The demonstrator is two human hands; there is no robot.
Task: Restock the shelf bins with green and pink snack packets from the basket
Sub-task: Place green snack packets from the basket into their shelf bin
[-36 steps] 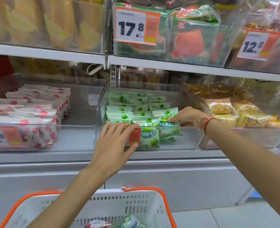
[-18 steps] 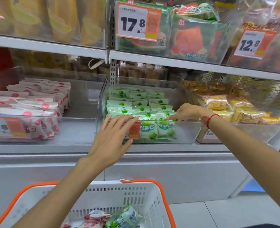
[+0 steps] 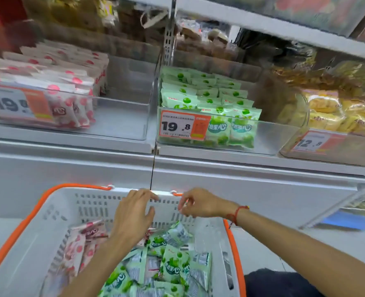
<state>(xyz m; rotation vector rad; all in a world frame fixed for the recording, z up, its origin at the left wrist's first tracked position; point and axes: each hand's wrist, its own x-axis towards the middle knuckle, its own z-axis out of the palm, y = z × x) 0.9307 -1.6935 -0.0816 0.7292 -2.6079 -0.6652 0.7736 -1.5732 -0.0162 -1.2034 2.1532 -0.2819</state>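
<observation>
Pink bin [image 3: 121,116], far left: pink packets [image 3: 55,82] stacked along its left side, right part bare, so there's room there. Same as 1 s ago.

Basket [image 3: 33,211], w/ orange rim, now fills the lower view; 1 s ago only its far edge showed. Pink pkts [image 3: 78,243] lie on its left side, green pkts [image 3: 173,262] heaped center-right. Plenty left, so restock is far from done, I'd judge.

L hand [image 3: 132,215]: 1 s ago it was up at the green bin front, fingers spread. Now it's down over the basket, by the far wall, fingers extended and a bit spread, thumb out, holding nothing. Whether it touches the rim, can't tell.

Green bin [image 3: 269,133], center: green packets [image 3: 207,95] in rows, two standing at the front beside the 19.8 tag [image 3: 182,127]. Right part of the bin bare.

R hand [image 3: 200,203]: 0.5 s ago it was in the green bin at the front pkts. Now it's pulled back to the basket's far wall, fingers loosely curled downward, nothing in them; red wrist cord [image 3: 237,213] shows.

Meaning: last placement looks finished, both hands back for the next load. Probably a grab from the heap next; green pkts are nearest under both hands.
</observation>
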